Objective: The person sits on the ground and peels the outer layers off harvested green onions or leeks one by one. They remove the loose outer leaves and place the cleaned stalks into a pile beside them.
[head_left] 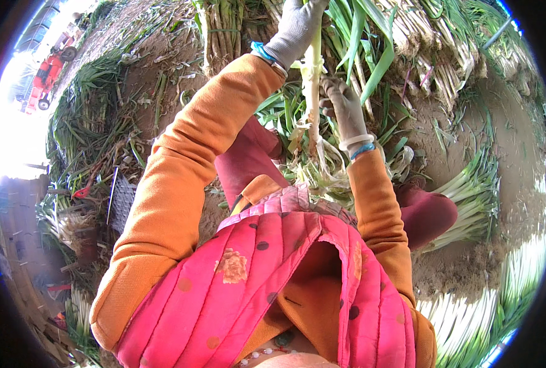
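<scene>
My left hand [299, 30], in a grey glove, grips a thick leek or large scallion stalk [313, 78] near the top of the view. The stalk hangs upright, with pale torn skin and roots trailing at its lower end. Green leaves [376, 69] spread to the right of it. Close beside the stalk's right side is my right hand [342, 103], also gloved, its fingers bent and somewhat apart. Nothing shows in its grasp; whether its fingertips touch the stalk is unclear. Below, between my legs, lies a heap of stripped skins and leaves [323, 177].
A tied bunch of stalks [222, 46] stands at the top; more root-ended bunches [438, 55] lie upper right. Cleaned white stalks [471, 202] rest beyond my right knee, with rows [461, 317] lower right. Left are leaf piles [84, 106], a dark crate [122, 200] and a red vehicle [50, 76].
</scene>
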`<state>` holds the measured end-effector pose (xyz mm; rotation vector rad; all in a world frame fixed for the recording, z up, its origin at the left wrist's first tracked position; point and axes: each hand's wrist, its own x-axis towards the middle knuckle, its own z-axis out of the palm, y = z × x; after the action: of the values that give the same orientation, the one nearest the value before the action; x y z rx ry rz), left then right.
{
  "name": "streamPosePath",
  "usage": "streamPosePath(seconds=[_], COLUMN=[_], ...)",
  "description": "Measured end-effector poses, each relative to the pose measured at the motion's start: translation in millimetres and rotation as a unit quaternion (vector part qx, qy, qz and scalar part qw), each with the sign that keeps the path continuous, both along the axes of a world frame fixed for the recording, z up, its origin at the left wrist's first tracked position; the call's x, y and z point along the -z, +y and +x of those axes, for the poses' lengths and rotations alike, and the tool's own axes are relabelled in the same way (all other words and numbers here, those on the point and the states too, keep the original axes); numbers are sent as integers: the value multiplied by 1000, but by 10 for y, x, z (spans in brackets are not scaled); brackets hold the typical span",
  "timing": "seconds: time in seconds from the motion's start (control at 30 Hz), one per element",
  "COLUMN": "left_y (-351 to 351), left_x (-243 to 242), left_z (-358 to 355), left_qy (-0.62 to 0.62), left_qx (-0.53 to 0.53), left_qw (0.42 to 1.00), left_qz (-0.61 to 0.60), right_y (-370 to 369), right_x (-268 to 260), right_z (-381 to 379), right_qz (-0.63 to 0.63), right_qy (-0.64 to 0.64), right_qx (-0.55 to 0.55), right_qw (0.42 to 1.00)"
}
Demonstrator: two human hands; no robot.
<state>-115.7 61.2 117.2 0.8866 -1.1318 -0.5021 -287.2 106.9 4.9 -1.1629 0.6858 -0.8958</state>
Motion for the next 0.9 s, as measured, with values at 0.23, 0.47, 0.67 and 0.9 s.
streamPosePath(seconds=[0.23, 0.47, 0.67, 0.9], left_y=[80, 276, 227, 152], left_x=[-24, -81, 154, -20], left_z=[-152, 25, 174, 437], left_qy=[23, 280, 360, 280], left_qx=[-37, 363, 385, 207], left_qw=[996, 882, 839, 931], left_qz=[81, 113, 135, 110], right_y=[-63, -160, -142, 114], right_x=[-3, -317, -174, 937], right_z=[224, 113, -156, -978], right_qz=[-468, -329, -542, -366], right_qy=[244, 26, 134, 547], right_qx=[148, 47, 122, -107], right_qw=[836, 943, 820, 745])
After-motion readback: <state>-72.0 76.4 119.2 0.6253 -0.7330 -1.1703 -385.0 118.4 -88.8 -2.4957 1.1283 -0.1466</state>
